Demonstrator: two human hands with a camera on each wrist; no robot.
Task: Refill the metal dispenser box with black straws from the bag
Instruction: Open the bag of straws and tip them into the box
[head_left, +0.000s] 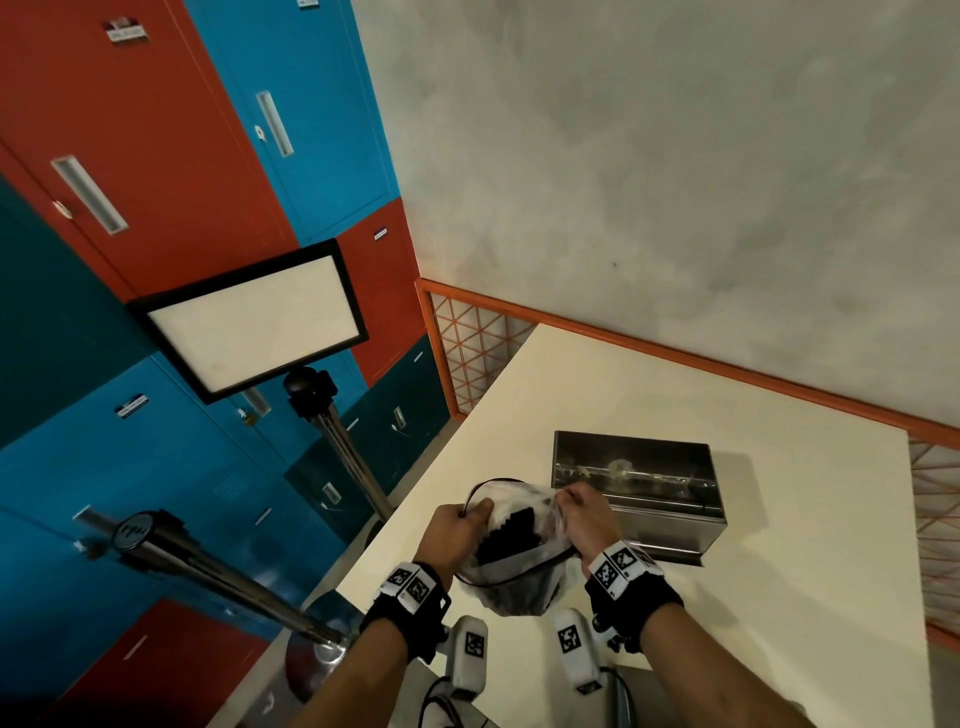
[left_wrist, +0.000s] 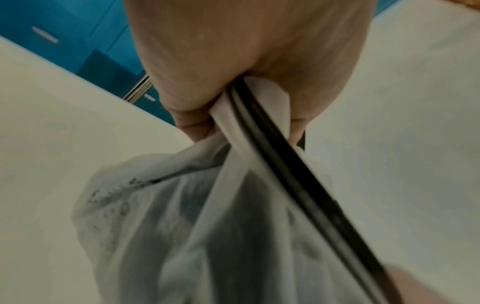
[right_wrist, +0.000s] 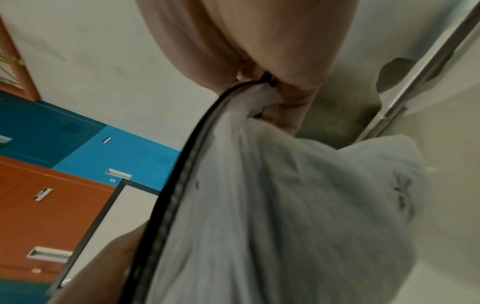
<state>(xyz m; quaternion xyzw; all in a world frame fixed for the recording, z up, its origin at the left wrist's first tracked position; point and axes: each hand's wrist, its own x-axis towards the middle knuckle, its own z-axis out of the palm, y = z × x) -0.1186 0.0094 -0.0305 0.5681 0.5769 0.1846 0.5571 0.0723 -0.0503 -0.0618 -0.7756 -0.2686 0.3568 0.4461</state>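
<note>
Both hands, left hand (head_left: 457, 530) and right hand (head_left: 589, 514), pinching bag (head_left: 519, 571), cream table (head_left: 727, 597), coloured lockers (head_left: 156, 156)

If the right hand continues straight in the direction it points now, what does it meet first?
Probably the metal dispenser box: the right hand, pinching the bag rim, points at its front, though the gap between them is unclear.

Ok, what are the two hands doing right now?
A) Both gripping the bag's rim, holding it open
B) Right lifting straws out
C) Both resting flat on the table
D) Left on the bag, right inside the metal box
A: the left hand and right hand each pinch the bag at its black-edged rim, straws inside.
</note>
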